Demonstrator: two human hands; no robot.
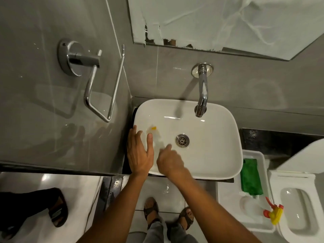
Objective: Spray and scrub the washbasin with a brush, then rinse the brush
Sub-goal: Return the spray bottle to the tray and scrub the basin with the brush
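The white washbasin point(210, 155) sits below a chrome wall tap point(201, 100). My left hand point(139, 155) lies on the basin's left rim, fingers spread, holding nothing. My right hand point(169, 161) is inside the basin at its front left, closed around a pale brush point(154, 130) with a yellow spot. The brush is blurred by motion and lies against the basin's left inner wall. A spray bottle point(273, 213) with a yellow and red trigger lies on a white tray point(226, 199) to the right, away from both hands.
A green cloth point(250, 176) lies on the tray. The drain point(182, 141) is mid-basin. A chrome holder point(98, 85) sticks out from the left wall. A toilet point(298, 216) stands at the right. Another person's sandalled foot point(57, 210) is at the lower left.
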